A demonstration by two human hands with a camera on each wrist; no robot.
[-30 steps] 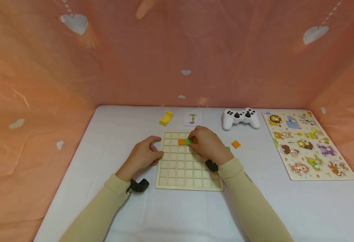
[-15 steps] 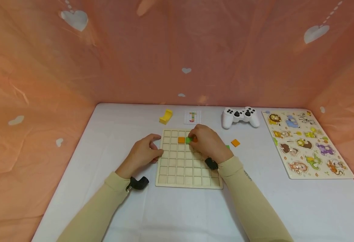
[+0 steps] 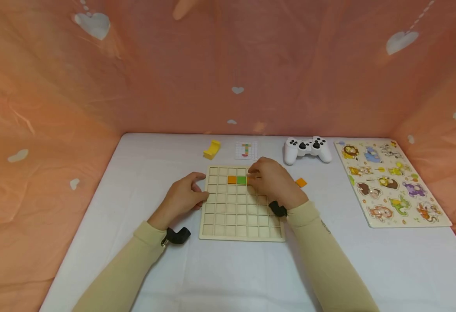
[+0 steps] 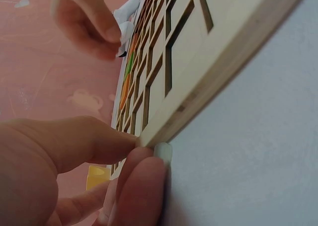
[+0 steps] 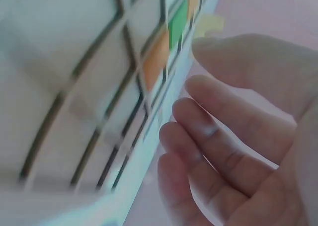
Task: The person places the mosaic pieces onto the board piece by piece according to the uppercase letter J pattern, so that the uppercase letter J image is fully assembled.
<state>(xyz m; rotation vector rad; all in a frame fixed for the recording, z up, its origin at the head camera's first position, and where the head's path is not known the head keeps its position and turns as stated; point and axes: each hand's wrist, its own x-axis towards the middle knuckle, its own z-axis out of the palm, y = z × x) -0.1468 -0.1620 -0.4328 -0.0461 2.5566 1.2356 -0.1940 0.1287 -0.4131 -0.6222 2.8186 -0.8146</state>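
Observation:
A square wooden grid board [image 3: 241, 210] lies on the white tabletop. In one row near its far edge sit an orange tile [image 3: 232, 180], a green tile [image 3: 241, 180] and a second orange tile [image 5: 156, 59], which the right hand partly covers in the head view. My left hand [image 3: 181, 195] holds the board's left edge between thumb and fingers. Just above the tile row is my right hand [image 3: 272, 182]; its fingers are loosely bent, hold nothing and are apart from the tiles in the right wrist view.
A loose orange tile [image 3: 301, 182] lies right of the right hand. Behind the board are a yellow curved block [image 3: 212, 150], a pattern card [image 3: 246, 150] showing a J shape, and a white game controller [image 3: 307, 149]. An animal puzzle board [image 3: 392, 186] lies at the right.
My right hand has let go at the tile row and shifted slightly right, uncovering the green tile. The loose green tile beside the wrist is now hidden. My left hand stays at the board's edge.

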